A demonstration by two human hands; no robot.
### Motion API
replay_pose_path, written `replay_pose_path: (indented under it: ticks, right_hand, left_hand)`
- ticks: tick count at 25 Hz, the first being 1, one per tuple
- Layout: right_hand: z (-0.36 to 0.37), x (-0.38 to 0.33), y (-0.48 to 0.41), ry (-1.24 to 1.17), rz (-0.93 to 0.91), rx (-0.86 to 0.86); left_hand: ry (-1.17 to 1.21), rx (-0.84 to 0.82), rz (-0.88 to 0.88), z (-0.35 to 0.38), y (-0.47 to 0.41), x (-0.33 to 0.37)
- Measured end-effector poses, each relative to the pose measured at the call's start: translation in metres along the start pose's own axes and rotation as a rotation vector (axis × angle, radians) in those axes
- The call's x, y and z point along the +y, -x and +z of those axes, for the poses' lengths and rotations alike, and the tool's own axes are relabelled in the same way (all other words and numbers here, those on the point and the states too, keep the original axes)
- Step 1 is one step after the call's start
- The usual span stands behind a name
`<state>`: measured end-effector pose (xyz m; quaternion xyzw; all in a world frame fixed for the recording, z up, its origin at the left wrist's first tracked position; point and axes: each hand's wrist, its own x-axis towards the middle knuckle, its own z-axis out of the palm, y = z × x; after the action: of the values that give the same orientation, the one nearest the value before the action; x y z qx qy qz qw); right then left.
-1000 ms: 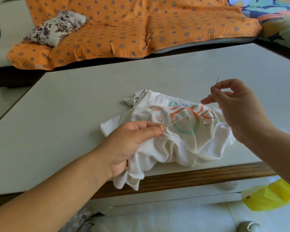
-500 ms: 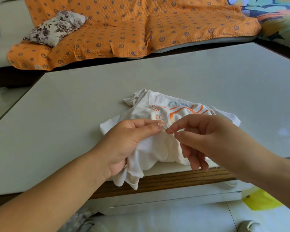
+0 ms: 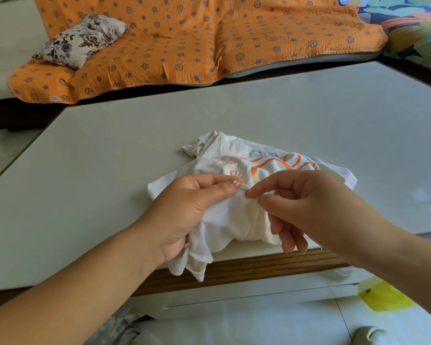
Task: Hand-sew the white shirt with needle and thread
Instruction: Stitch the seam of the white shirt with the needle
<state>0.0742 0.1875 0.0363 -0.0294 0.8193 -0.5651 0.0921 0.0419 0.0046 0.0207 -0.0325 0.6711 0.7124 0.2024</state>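
While the left hand [image 3: 184, 210] pinches a fold of the white shirt [image 3: 234, 220], the right hand [image 3: 309, 202], at its 3 o'clock, pinches the needle [image 3: 252, 193] against that fold. The shirt, at the table's [image 3: 110, 170] 6 o'clock edge, looks limp; better to hold it near the stitch. Its orange lettering [image 3: 234, 174] is unreadable.

Pale table [image 3: 90, 170] before orange-covered sofa [image 3: 184, 41]
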Motion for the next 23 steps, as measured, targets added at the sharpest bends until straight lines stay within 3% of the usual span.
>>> replay_pose_path:
  ticks: [23]
  right_hand:
    - [0.017,0.007,-0.006,0.129,-0.037,0.127]
  left_hand:
    - [-0.269,0.125,0.219,0.010,0.004,-0.006]
